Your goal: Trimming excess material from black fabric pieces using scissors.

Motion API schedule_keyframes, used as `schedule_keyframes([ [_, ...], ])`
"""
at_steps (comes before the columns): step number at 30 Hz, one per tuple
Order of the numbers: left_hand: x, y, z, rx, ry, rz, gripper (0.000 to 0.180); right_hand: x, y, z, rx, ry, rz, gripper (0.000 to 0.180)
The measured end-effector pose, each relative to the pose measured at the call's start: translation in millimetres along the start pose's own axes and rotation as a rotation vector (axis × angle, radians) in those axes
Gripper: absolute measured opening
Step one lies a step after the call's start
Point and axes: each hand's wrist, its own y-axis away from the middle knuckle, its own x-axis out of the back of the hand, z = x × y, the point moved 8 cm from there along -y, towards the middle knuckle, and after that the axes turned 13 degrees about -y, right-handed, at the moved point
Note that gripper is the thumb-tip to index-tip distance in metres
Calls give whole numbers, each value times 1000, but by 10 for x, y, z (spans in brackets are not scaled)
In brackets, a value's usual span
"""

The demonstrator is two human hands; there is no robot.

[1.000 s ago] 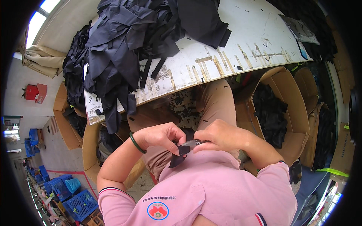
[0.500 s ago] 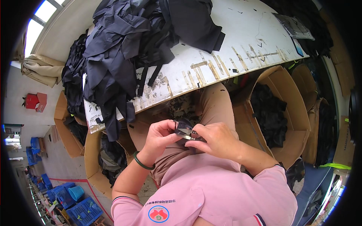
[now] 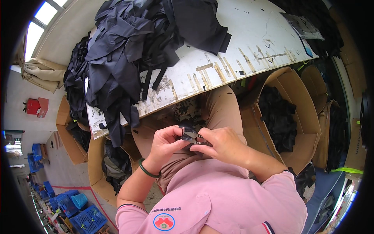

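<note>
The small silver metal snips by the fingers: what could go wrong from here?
The small silver metal snips point toward the left hand; a slip might nick it. The black fabric piece beside them could be miscut. The black fabric heap overhanging the worn white tabletop might slide off.

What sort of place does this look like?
Most likely a fabric workshop or factory floor: small metal snips in the right hand, black fabric pieces heaped on a worn white worktable, and open cardboard boxes holding more dark material.

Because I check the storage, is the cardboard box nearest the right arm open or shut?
Open: the cardboard box shows black fabric inside.
</note>
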Motion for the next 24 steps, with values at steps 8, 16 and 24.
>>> schedule_keyframes([
  [8, -8, 13, 29, 47, -99, 49, 11, 5, 37, 16, 12, 82, -4, 32],
  [16, -18, -37, 66, 36, -191, 54, 11, 54, 43, 463, -285, -462, 155, 31],
  [24, -430, -300, 49, -3, -249, -190, 26, 338, 152, 545, -225, -716, 157, 20],
])
